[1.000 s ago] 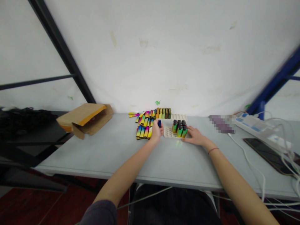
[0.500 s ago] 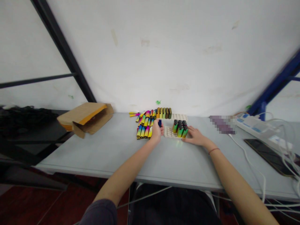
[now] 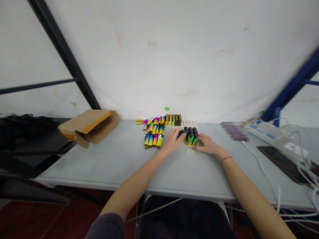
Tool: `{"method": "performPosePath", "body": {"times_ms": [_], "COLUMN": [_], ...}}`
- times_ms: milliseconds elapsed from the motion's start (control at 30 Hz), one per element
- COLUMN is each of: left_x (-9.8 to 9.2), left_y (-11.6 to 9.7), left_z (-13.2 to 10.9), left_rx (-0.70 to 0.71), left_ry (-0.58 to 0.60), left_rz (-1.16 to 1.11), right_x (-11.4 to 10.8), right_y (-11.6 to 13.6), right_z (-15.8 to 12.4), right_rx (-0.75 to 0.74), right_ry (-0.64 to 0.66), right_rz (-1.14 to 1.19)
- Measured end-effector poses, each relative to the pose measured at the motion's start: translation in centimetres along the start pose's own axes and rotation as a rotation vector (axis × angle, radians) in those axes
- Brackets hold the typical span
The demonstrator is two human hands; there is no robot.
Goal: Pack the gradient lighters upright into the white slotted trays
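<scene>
Dark clothing (image 3: 184, 219) lowest, just below the front edge of a grey desk (image 3: 119, 162). Both arms reach in over it; thin red band (image 3: 226, 159) on the right wrist.

Left hand (image 3: 173, 141): thumb and fingers clamped on a dark-topped lighter (image 3: 181, 133), above the left part of the front tray (image 3: 184, 143). Whether its base sits in a hole is hard to say; fingers cover it.

Right hand (image 3: 208, 145): thumb and fingers apart, at the tray's right end, beside a cluster of green-yellow lighters (image 3: 191, 138) standing upright, black tops up.

Left of the left hand, loose pieces (image 3: 154, 131) lie in rough rows, gold, magenta, blue. Far right, a phone (image 3: 281, 164) flat, white cable (image 3: 264, 169), power strip (image 3: 271, 134); near it a pixelated purple item (image 3: 234, 131).

Farther back, a pale rear tray (image 3: 190, 124), gold-topped pieces (image 3: 173, 120) upright at its left. Open carton (image 3: 87, 124) well left. Scuffed white wall (image 3: 159, 66) behind.
</scene>
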State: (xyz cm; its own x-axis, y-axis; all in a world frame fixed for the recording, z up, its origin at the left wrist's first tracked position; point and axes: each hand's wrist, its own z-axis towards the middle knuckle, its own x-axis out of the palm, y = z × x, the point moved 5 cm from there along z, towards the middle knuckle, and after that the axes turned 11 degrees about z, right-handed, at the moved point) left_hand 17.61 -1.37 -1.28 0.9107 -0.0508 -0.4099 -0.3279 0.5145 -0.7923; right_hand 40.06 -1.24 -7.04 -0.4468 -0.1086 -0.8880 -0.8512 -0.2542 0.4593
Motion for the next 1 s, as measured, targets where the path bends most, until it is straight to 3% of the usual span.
{"method": "performPosePath", "body": {"times_ms": [167,367,600,800,1000], "left_x": [1.0,1.5,1.0,0.7,0.2], "left_y": [0.3,1.0,1.1,0.0,-0.4], "left_z": [-0.1,-0.3,-0.5,-0.6,-0.2], "left_rx": [0.062,0.036,0.019,0.211,0.27], "left_ry": [0.132,0.167,0.111,0.09,0.065], "left_rz": [0.054,0.111,0.117,0.339,0.501], "right_x": [0.0,0.1,0.2,0.3,0.2], "right_y": [0.0,-0.2,-0.6,-0.6,-0.5], "right_z": [0.0,0.1,0.2,0.2,0.1], "right_rx": [-0.021,-0.022,-0.013,-0.028,-0.032], "right_ry": [-0.017,-0.021,-0.015,-0.041,-0.035], "right_rz": [0.01,0.014,0.014,0.019,0.021]}}
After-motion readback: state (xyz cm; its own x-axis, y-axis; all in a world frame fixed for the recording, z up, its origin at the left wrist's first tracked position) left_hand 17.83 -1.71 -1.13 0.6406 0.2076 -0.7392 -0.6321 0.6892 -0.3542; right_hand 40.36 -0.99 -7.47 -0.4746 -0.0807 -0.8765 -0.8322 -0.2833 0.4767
